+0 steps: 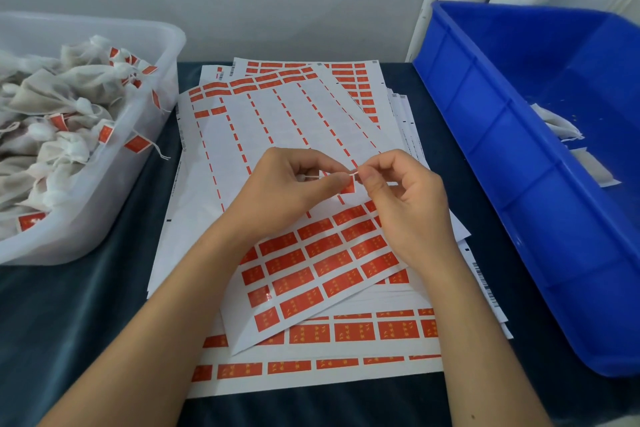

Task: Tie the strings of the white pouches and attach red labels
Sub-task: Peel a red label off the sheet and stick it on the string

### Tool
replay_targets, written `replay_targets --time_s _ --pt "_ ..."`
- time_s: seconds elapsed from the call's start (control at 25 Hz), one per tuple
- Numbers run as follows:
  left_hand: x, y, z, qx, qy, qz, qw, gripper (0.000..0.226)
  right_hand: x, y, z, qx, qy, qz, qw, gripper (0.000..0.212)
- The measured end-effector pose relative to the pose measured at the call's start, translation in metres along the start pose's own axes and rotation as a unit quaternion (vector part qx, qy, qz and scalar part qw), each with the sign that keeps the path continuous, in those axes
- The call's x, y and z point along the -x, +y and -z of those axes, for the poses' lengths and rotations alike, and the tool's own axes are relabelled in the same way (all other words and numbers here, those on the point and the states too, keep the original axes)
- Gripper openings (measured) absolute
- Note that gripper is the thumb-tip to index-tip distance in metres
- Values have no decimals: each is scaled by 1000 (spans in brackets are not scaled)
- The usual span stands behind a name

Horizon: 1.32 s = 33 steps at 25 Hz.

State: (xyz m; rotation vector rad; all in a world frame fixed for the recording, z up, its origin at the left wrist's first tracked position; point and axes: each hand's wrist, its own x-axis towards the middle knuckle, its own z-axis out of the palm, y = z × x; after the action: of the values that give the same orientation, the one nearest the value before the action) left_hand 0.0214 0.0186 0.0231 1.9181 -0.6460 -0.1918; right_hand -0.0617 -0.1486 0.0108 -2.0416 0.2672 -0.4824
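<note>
Both hands are up over the middle of the bench, above the label sheets. Left hand [294, 180] has its grip curled in, thumb and forefinger pinching a thin white string [323, 176] that runs across to the right hand [398, 191], which pinches the other end just as tightly. There's a small red label [347, 186] right below where the fingertips meet. It might already be on the string, but it's too small for me to tell.

Under the hands there's a messy stack of white label sheets [311, 270], the top one tilted, with most of its upper rows peeled off and full rows of red stickers along the near part. The dark bench [86, 305] shows around the stack.

At the left edge of the bench sits a clear plastic tub [104, 204] piled with white pouches [65, 149], tops cinched and red tags hanging off them. Along the right edge is a big blue bin [519, 166], with a couple of flat white pouches [561, 125] lying in its far part.
</note>
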Motion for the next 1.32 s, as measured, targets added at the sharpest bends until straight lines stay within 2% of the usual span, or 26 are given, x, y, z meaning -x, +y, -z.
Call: replay_targets --time_s 0.24,1.04,1.32 --pt "0 2 4 46 -16 21 999 14 1 0 1 4 -11 -1 1000 10" --pt "1 8 1 59 -6 52 997 17 1 -4 1 -15 -18 -11 1000 11" --pt "2 7 0 88 10 43 995 19 4 -6 2 -69 -49 -2 996 10"
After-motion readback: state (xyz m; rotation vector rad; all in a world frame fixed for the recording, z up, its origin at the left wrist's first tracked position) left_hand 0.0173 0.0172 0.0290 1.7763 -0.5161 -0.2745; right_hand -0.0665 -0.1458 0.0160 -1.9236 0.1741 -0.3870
